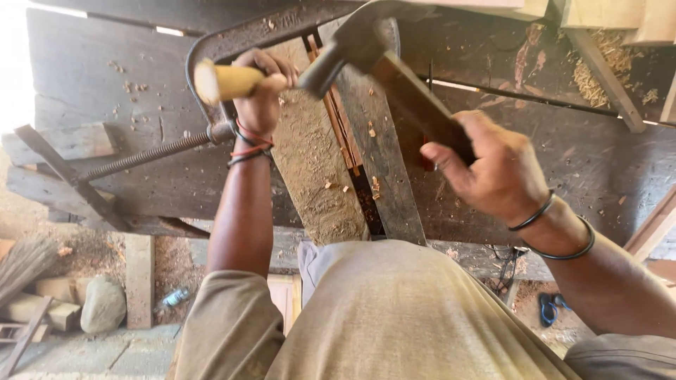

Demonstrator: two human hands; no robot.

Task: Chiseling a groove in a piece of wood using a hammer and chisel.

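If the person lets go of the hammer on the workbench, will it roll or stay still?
The hammer, gripped by the right hand, probably feels head-heavy: its metal head looks thick against the flat dark handle. The flat handle would likely stop rolling. The sawdust-covered workbench may let it slide slightly.

Left hand (259, 91), at 11 o'clock, closes its grip on a chisel (229, 80): handle pale yellow wood, smooth, end face lighter and worn matt. Right hand (493, 169), at 3 o'clock, closes its grip on a hammer (366, 46): head grey metal, dull sheen; shaft dark wood, matt. Desk (577, 151): dark weathered planks, rough, dusted with sawdust and chips. Clamp frame (260, 32) at 12 o'clock: iron, rusty, pitted. Threaded screw (144, 155) at 9 o'clock: dark metal, ridged. Shirt (394, 317) at 6 o'clock: khaki cloth, matt weave. Wrist bangles (556, 236): dark metal, smooth. Stone (103, 304) at 8 o'clock: grey, rough.
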